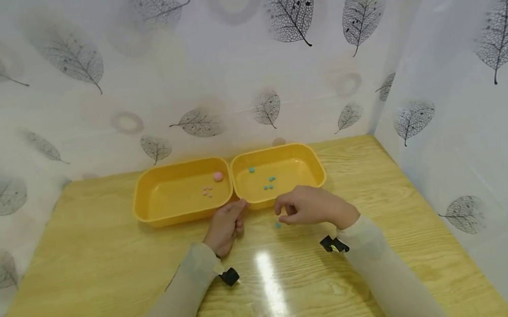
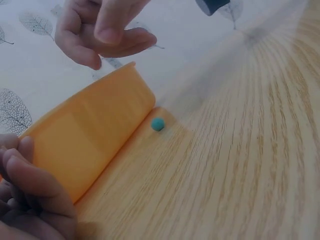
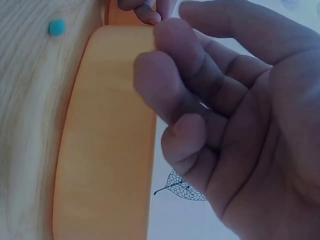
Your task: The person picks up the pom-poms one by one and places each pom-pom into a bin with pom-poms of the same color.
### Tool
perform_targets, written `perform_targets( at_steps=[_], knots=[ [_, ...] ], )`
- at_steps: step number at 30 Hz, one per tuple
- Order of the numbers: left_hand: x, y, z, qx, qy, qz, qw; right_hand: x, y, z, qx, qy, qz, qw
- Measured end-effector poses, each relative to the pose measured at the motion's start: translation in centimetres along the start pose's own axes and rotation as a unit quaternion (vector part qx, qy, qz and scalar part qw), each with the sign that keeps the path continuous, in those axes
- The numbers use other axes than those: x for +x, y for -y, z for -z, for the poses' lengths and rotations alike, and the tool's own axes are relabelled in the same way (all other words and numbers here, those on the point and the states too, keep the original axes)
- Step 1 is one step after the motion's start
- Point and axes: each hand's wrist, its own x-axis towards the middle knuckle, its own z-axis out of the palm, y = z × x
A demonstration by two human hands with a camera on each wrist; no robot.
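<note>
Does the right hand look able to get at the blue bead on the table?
Probably yes: the right hand hovers just above the blue bead, which lies on bare table outside the yellow tray, nothing between.

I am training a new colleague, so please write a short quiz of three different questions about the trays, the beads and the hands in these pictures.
1. True or false: the blue bead lying on the table is outside both trays.
2. Which tray holds the pink beads? A) left tray B) right tray
3. Fill in: the right hand hovers just above the loose ____ bead.

Key
1. True. It lies on the wood in front of the right tray.
2. A. The right tray holds blue beads.
3. Blue. The left hand rests near the trays' front edges.
</note>
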Motion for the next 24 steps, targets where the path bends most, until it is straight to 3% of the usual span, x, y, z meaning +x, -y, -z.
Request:
perform_targets(
  at_steps=[6,13,24],
  knots=[
    [0.1,0.0,0.0,-0.003,-0.001,0.008,1.0000,0.6,0.4,-1.0,-0.033,0.024,-0.030,0.999],
    [-0.1,-0.3,-0.1,0.004,-0.004,0.003,1.0000,1.4,1.0,-1.9,-0.077,0.023,-0.007,0.997],
    [-0.1,-0.3,-0.1,0.009,-0.001,0.002,1.0000,1.6,0.5,-3.0,-0.061,0.051,-0.057,0.995]
  ],
)
